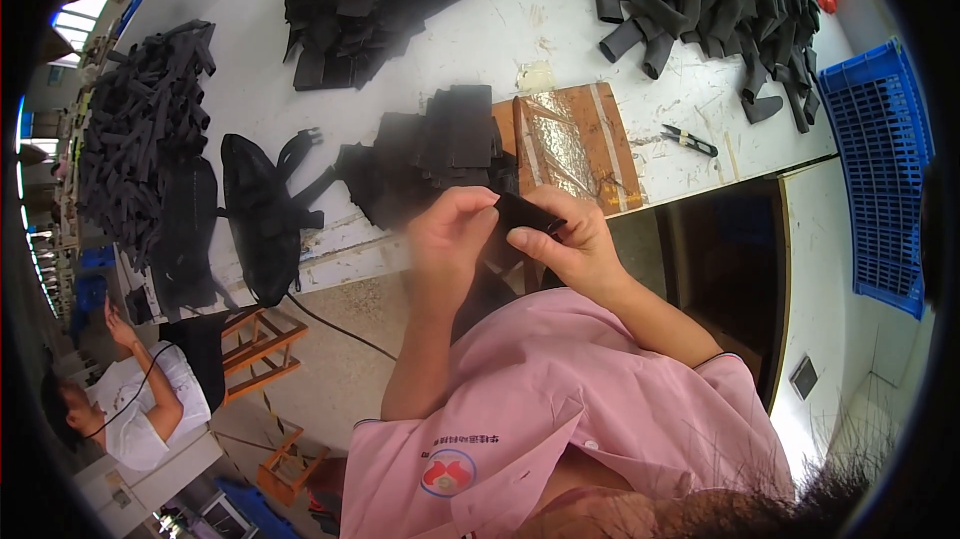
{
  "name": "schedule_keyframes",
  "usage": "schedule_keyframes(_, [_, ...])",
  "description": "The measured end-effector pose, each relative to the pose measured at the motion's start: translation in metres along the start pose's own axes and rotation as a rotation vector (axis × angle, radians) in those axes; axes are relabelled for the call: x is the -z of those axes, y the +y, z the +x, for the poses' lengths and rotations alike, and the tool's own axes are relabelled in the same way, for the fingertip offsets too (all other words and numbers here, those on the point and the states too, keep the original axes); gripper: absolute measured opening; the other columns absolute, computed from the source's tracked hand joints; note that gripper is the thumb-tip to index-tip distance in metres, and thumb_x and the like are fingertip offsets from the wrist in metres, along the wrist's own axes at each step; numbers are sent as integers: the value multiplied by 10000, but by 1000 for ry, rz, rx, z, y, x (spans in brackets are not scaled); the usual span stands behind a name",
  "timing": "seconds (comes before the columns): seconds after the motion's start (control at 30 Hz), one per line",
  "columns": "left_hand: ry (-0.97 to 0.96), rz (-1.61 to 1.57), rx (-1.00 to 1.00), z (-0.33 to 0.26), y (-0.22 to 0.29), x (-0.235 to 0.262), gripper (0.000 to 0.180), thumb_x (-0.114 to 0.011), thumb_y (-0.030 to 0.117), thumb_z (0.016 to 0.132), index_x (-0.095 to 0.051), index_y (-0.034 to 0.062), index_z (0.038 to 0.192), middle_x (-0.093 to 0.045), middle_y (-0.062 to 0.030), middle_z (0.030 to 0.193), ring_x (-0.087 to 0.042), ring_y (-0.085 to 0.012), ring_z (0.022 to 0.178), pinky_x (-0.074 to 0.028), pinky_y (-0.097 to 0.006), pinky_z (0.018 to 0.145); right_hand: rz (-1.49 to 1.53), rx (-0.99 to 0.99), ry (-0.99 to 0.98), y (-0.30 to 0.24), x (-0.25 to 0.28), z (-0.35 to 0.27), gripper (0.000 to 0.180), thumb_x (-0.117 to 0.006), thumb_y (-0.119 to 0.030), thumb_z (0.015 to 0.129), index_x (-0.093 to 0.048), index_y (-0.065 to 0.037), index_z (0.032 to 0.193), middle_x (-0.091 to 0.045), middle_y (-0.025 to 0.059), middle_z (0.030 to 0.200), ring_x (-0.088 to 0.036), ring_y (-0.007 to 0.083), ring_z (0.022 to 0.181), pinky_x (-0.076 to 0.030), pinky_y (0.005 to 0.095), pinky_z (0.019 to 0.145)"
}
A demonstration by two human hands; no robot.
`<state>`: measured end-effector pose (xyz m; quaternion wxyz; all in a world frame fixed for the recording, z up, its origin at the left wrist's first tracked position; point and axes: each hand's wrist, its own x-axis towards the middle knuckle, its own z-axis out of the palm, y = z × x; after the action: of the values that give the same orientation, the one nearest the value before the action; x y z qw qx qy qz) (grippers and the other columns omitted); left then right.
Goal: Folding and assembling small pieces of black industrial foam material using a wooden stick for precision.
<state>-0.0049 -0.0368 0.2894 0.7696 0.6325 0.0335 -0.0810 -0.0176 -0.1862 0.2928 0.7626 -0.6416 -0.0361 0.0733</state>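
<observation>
At the frame's centre, the right hand (578,239) has its fingers clamped on the black piece (528,214) and the left hand (447,229) pinches the piece's left end — light, even tension should prevent creasing.

We are seeing bright, even light washing the white tabletop (460,49), with windows (80,24) glowing at far left. Glare is streaking the wooden board (575,151). The left hand (445,231) is looking blurred, perhaps the black piece (525,212) too. Fisheye distortion is bending edges toward a dark rim.
</observation>
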Motion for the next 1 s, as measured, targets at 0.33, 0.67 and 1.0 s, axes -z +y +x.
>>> schedule_keyframes(0.33, [224, 28, -99, -17, 3, -20, 79, -560, 65, 808, -563, -3, 848, -575, -29, 781, -512, -59, 713, -397, -176, 638, -700, 397, 177, 12, 5, 1, 170, -648, 16, 554, -559, -13, 696, -481, 96, 655, -521, 243, 574, -410, 325, 481])
schedule_keyframes(0.67, [65, -99, 159, -14, 11, -17, 83, -581, 86, 795, -577, 6, 814, -591, -27, 716, -540, -62, 627, -417, -179, 574, -964, 592, 131, 13, 14, -1, 285, -631, 14, 466, -567, -20, 741, -483, 80, 679, -502, 256, 619, -417, 352, 509])
schedule_keyframes(1.0, [67, 425, -128, -21, -3, -24, 55, -599, 21, 755, -565, 1, 794, -603, -68, 717, -575, -125, 637, -447, -228, 567, -485, 233, -30, -3, 18, 3, 152, -665, -93, 686, -623, -19, 812, -538, 93, 689, -565, 226, 619, -442, 291, 538])
